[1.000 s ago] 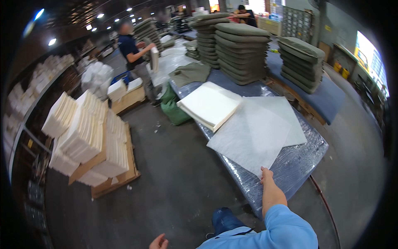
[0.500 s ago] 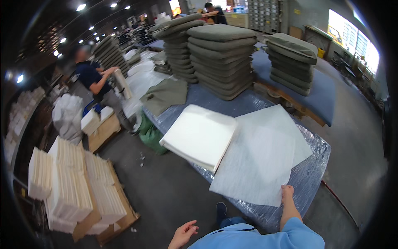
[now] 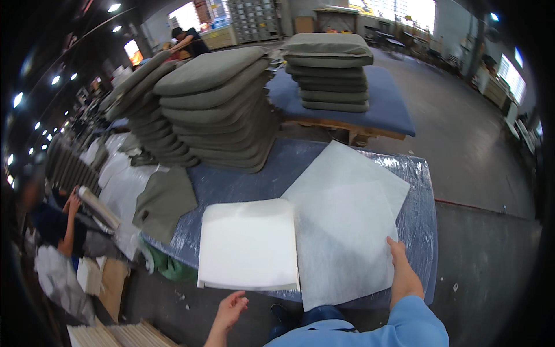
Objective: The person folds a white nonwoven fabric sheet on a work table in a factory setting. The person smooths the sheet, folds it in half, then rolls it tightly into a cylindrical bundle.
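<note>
A thin white sheet (image 3: 347, 237) of fabric-like material lies on the plastic-wrapped blue table, over another sheet whose corner (image 3: 396, 194) shows at its right. My right hand (image 3: 396, 250) pinches the right edge of the top sheet. Left of the sheets, touching their edge, lies a white foam cushion pad (image 3: 248, 246) with a rounded far side. My left hand (image 3: 233, 305) hovers just off the pad's near edge, its fingers loosely bent and apart from the thumb, holding nothing.
Tall stacks of grey-green cushions (image 3: 214, 104) stand at the table's far left; a shorter stack (image 3: 329, 75) rests on another blue table (image 3: 381, 104). A grey-green cloth (image 3: 165, 199) hangs over the left edge. A co-worker (image 3: 55, 225) stands at left, near foam stacks (image 3: 124, 335).
My view has swung right, so the table and stacks appear turned and shifted left. My right hand stays on the sheet's edge; my left hand is now nearer the foam pad.
</note>
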